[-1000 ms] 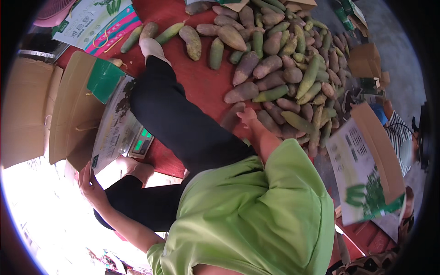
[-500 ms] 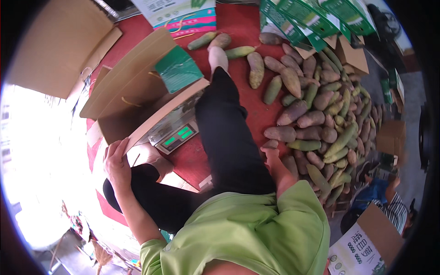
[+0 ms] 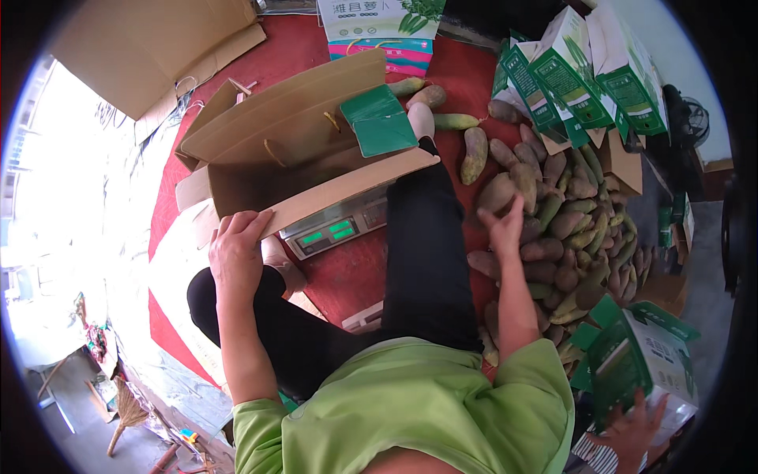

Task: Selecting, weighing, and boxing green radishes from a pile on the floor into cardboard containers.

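Note:
An open cardboard carton (image 3: pixel 355 188) stands tilted on a digital scale (image 3: pixel 335 231) with green lit digits. My left hand (image 3: pixel 235 257) is closed over the near left corner of its long front flap, thumb and fingers on the edge. Off to the right, my right hand (image 3: pixel 505 231) has its fingers around the lower end of a brownish radish (image 3: pixel 496 193), at the left edge of a big heap of radishes (image 3: pixel 564 221). The carton's inside is in shadow, with its bottom hidden.
Green and white cartons (image 3: pixel 572 75) stand behind the heap. At the lower right, another person's hand (image 3: pixel 636 430) touches a green carton (image 3: pixel 643 347). A flattened carton (image 3: pixel 150 55) lies far left. My bent legs (image 3: pixel 426 261) rest on the red cloth (image 3: pixel 332 280).
My right hand has moved forward from the heap's near left side to its far left, now around a radish there. The view has shifted. Another person's hand and a green carton appear lower right.

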Tool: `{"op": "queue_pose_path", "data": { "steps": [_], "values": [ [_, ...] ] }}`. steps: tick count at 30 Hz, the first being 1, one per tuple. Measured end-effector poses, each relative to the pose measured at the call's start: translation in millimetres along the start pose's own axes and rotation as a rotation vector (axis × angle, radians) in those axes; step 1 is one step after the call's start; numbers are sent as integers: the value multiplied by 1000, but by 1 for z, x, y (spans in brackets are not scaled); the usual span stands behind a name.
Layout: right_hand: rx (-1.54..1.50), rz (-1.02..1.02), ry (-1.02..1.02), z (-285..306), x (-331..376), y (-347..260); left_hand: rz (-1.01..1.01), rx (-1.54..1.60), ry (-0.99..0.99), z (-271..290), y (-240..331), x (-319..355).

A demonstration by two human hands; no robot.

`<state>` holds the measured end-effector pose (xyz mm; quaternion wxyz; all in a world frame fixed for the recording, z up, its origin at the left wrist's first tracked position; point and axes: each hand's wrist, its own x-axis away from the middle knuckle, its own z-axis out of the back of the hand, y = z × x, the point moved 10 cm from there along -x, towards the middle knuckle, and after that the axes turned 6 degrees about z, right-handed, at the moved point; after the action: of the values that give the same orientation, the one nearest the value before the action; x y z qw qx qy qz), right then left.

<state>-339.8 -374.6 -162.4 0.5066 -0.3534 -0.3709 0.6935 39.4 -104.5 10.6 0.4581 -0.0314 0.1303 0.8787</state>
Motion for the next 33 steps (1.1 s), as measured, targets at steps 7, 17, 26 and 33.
{"op": "queue_pose_path", "data": {
  "steps": [7,17,26,33],
  "values": [
    [-484,462,-46,-12,-65,-255,9,6,-21,4,-3,1],
    [-89,957,-587,-230,-1,-350,-31,31,-85,-7,-5,-1],
    [625,800,-923,-273,7,-310,-123,50,-51,-5,11,-1],
    [-64,746,-126,-71,-20,-285,-156,7,-28,-11,0,1]
  ]
}}
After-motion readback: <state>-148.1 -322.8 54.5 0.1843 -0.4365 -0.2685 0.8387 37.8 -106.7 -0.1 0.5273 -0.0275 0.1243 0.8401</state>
